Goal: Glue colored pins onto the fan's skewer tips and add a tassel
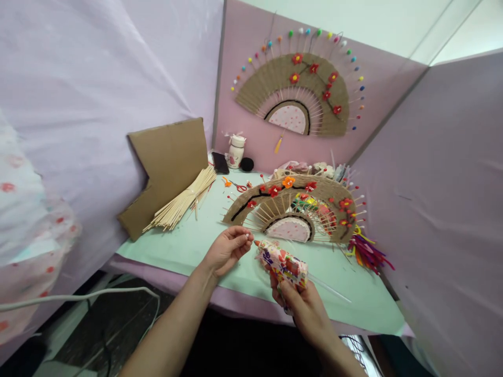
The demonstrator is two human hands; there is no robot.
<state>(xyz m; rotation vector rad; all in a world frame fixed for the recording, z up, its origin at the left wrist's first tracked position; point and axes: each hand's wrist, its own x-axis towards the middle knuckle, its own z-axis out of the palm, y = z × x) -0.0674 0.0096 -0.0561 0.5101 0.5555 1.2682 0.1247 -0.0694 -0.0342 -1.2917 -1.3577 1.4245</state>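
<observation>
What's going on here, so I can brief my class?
A person's right hand holds a glue gun, its tip close to the left hand, which pinches a small white thing. A flowered fan is on the table beyond; a second fan hangs on the wall. Bundled sticks lie to the left.

From the left hand (231,248), passage runs at 11 o'clock between the wooden stick bundle (183,201) and tabletop cardboard fan (283,196). Fan obstructs 1–2 o'clock; hot-glue gun (288,268) obstructs 3 o'clock.

Colourfully patterned glue gun (286,264), held aslant, orange nozzle (257,243) near small white bead (247,235).
</observation>
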